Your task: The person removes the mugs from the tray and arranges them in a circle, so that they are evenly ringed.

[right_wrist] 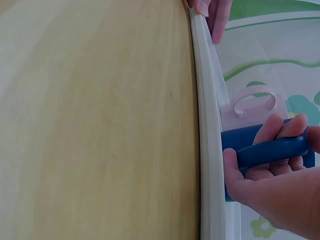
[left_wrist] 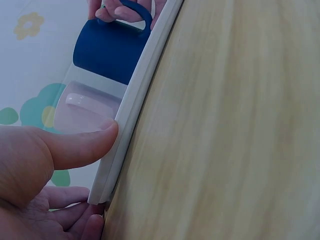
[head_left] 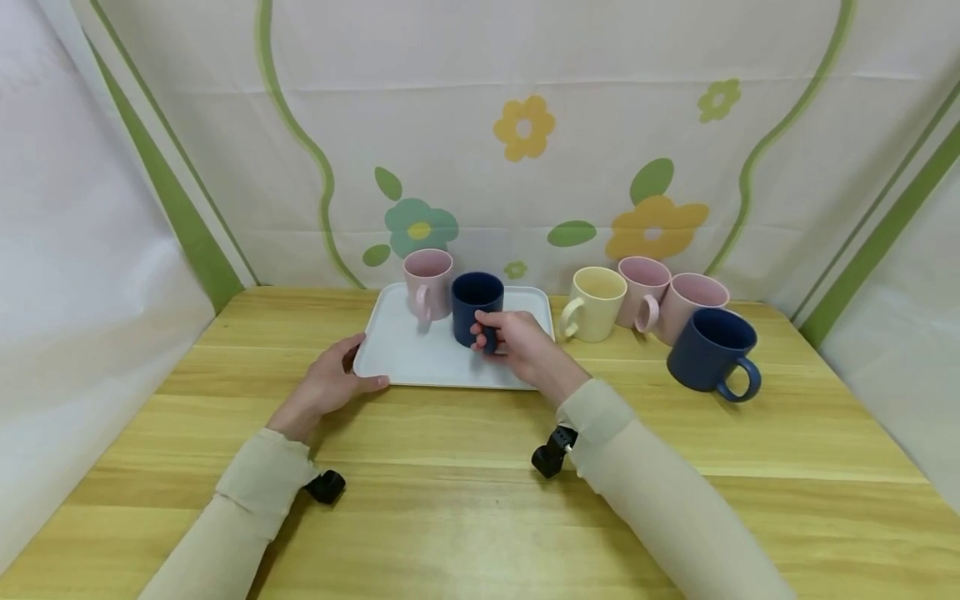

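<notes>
On the white tray stand a pink mug and, just right of it, a navy blue mug. My right hand grips the navy mug by its handle, with the fingers curled through it in the right wrist view. The mug is upright and its base is at the tray's surface. At the tray's left front corner my left hand holds the rim, its thumb along the front edge and its fingers round the left side.
Right of the tray stand a cream mug, two pink mugs, one behind the other, and a second navy mug with its handle facing right. A flower-patterned cloth hangs behind the wooden table.
</notes>
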`<action>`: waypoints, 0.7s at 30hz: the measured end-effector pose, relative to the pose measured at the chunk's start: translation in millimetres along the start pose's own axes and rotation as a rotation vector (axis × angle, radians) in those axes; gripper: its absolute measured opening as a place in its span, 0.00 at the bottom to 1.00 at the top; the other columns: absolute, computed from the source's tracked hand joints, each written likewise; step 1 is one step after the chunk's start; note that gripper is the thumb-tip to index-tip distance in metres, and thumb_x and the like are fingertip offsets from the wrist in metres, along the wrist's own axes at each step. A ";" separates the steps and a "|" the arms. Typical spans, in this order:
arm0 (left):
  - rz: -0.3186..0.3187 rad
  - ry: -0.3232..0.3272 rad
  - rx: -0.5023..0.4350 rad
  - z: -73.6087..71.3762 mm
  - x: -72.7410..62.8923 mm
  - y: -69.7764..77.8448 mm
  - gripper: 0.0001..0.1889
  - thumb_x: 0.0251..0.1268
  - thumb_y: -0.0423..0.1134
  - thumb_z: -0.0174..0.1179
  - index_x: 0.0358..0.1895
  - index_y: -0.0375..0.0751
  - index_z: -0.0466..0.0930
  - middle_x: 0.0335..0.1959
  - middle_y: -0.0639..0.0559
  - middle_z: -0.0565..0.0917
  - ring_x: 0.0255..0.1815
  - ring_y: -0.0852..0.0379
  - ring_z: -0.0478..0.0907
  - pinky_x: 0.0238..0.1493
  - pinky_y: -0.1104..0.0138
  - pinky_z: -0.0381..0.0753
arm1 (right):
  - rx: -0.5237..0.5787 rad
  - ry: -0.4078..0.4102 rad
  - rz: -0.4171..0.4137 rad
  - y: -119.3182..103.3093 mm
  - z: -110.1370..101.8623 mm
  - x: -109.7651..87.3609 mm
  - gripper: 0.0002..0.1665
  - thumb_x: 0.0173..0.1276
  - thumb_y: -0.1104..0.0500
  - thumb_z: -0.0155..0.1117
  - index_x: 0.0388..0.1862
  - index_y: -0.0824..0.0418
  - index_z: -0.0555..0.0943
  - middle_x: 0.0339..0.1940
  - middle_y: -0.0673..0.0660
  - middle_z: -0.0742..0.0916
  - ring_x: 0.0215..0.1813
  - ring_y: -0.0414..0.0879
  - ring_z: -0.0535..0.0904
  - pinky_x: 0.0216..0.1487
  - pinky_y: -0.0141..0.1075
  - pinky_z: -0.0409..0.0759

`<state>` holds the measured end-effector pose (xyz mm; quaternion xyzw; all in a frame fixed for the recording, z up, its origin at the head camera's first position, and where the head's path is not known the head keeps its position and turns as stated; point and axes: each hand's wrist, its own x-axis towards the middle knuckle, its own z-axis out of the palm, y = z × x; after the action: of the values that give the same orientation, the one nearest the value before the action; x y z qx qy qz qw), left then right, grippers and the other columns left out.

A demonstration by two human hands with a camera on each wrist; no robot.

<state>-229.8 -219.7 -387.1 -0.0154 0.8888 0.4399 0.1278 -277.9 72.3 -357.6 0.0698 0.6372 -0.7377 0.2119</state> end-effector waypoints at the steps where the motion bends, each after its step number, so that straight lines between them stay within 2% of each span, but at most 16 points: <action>1: 0.003 0.001 0.005 -0.1 0.1 -0.2 0.54 0.69 0.45 0.73 0.87 0.35 0.44 0.86 0.32 0.55 0.86 0.32 0.53 0.85 0.41 0.56 | 0.000 -0.003 0.001 0.3 0.6 -1.5 0.10 0.83 0.55 0.60 0.45 0.61 0.80 0.32 0.52 0.83 0.33 0.45 0.81 0.61 0.41 0.80; 15: 0.013 -0.001 0.026 -0.7 -0.2 1.9 0.54 0.70 0.45 0.72 0.87 0.33 0.44 0.86 0.30 0.54 0.87 0.31 0.52 0.85 0.40 0.55 | 0.049 -0.034 -0.038 12.4 -5.9 -26.6 0.10 0.82 0.61 0.57 0.46 0.66 0.82 0.32 0.52 0.86 0.36 0.43 0.84 0.53 0.35 0.82; 21: 0.007 -0.001 0.023 -0.1 -0.9 2.3 0.54 0.71 0.44 0.72 0.87 0.34 0.44 0.86 0.30 0.54 0.86 0.31 0.52 0.85 0.40 0.55 | 0.018 -0.033 -0.063 14.0 -12.2 -39.0 0.12 0.84 0.60 0.56 0.46 0.69 0.81 0.30 0.51 0.86 0.36 0.42 0.85 0.52 0.35 0.84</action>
<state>-229.3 -218.5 -385.0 -0.0103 0.8937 0.4302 0.1269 -239.3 91.5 -358.0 0.0396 0.6289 -0.7507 0.1982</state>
